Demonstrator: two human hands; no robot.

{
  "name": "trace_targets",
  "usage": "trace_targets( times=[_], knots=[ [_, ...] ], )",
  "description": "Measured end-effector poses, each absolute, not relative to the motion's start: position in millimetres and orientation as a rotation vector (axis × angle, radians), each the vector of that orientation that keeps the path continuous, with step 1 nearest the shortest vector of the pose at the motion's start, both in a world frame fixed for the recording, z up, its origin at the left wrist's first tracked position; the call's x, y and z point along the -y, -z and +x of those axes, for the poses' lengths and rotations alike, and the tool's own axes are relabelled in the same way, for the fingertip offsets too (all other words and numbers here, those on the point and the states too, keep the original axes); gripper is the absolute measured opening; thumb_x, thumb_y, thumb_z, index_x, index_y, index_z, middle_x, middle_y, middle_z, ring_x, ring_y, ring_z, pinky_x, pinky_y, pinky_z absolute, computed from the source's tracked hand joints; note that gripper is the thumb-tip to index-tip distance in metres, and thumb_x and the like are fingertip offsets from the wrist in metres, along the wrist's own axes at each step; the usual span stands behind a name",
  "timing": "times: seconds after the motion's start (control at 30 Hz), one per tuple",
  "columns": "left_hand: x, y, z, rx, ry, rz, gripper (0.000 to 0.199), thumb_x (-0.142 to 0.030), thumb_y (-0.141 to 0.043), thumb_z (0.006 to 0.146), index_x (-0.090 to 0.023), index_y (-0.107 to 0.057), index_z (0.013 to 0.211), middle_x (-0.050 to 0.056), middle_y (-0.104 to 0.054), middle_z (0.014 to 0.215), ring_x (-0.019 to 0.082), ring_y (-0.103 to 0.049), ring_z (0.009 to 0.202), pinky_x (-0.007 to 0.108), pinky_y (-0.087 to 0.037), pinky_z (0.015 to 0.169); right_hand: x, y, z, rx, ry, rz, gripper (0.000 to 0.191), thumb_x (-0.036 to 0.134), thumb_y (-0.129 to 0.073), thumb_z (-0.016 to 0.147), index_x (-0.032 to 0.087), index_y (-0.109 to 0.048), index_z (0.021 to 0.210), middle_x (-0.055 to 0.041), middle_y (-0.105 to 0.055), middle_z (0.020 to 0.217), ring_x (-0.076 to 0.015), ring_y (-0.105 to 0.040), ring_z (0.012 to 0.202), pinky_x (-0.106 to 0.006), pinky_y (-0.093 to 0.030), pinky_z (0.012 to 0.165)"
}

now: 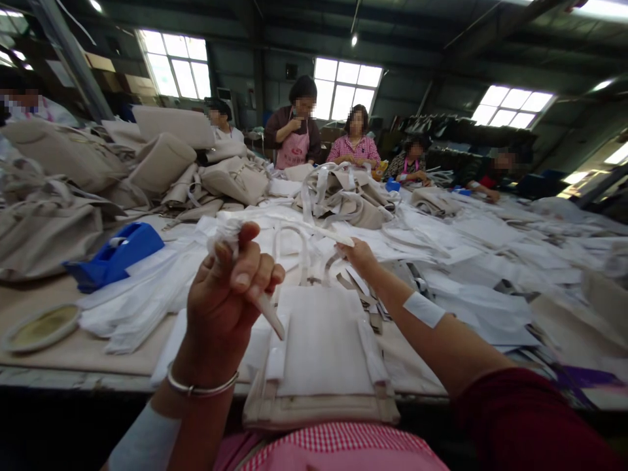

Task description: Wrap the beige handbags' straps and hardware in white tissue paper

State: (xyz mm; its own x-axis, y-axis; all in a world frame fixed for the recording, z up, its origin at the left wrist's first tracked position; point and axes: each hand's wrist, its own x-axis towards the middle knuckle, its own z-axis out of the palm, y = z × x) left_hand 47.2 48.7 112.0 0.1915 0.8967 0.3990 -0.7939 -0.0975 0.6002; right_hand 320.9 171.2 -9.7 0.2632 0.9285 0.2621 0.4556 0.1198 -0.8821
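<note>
A long pale strap (304, 221) stretches between my hands above the table. My left hand (228, 284) is closed on it near one end, with crumpled white wrapping (226, 230) bunched at the thumb; a short strap end (269, 314) pokes out below the fingers. The fingers of my right hand (360, 256) pinch the strap at its other side. Below them, at the table's front edge, lies a beige handbag (321, 412) with a white sheet (318, 337) over its front. Its looped handles (290, 235) point away from me.
To the left are a blue tape dispenser (118, 252), a round shallow dish (42, 328) and white strips (142, 297). Beige bags (161, 170) are piled behind. White sheets (466, 261) cover the right side. Several people (294, 131) are across the table.
</note>
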Motion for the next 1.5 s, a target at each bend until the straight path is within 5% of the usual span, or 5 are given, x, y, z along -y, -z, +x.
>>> trace_targets(
  times=[0.2,0.5,0.8,1.07,1.5],
  knots=[
    [-85.1,-57.8,72.1,-0.653,-1.194,0.917,0.024,-0.030,-0.081,0.072,-0.014,-0.073,0.086,0.006,-0.075,0.077,0.018,-0.070,0.081,0.034,-0.051,0.086,-116.7,-0.8,310.5,1.251,-0.645,-1.582,0.032,0.037,-0.069,0.072,0.014,-0.066,0.094,-0.0069,-0.069,0.082,-0.0146,-0.060,0.066,-0.025,-0.046,0.058],
    [-72.3,-5.6,106.3,-0.689,-1.062,1.054,0.018,-0.032,-0.074,0.079,-0.017,-0.076,0.090,0.005,-0.076,0.093,0.019,-0.067,0.095,0.032,-0.048,0.093,-20.2,-9.4,237.9,0.352,-2.006,-1.052,0.044,0.056,-0.055,0.085,0.013,-0.065,0.084,0.0078,-0.042,0.049,-0.0028,-0.023,0.034,-0.016,-0.014,0.036],
    [-36.2,-30.0,75.4,-0.766,-0.952,1.418,0.020,-0.037,-0.066,0.087,-0.021,-0.076,0.091,0.004,-0.076,0.094,0.021,-0.067,0.093,0.033,-0.048,0.092,-22.6,-4.0,246.8,0.877,-1.406,-1.195,0.011,0.025,-0.063,0.073,0.017,-0.058,0.066,0.0073,-0.044,0.046,-0.0057,-0.029,0.039,-0.021,-0.018,0.040],
    [-35.6,-20.5,79.6,-0.935,-0.976,1.370,0.019,-0.035,-0.069,0.084,-0.019,-0.075,0.076,0.002,-0.074,0.076,0.017,-0.066,0.078,0.029,-0.050,0.082,-12.3,-13.4,253.8,1.883,-0.656,-1.326,0.027,0.010,-0.045,0.085,0.021,-0.069,0.087,-0.0008,-0.068,0.077,-0.0155,-0.060,0.072,-0.026,-0.040,0.068],
    [-43.5,-6.9,82.4,-0.852,-0.736,1.170,0.022,-0.033,-0.078,0.074,-0.012,-0.073,0.073,0.006,-0.072,0.075,0.015,-0.062,0.073,0.028,-0.048,0.077,-17.7,-4.1,260.3,2.083,-0.080,-1.182,0.022,0.015,-0.047,0.089,0.018,-0.061,0.073,-0.0032,-0.057,0.068,-0.0149,-0.050,0.062,-0.026,-0.036,0.061]
  ],
)
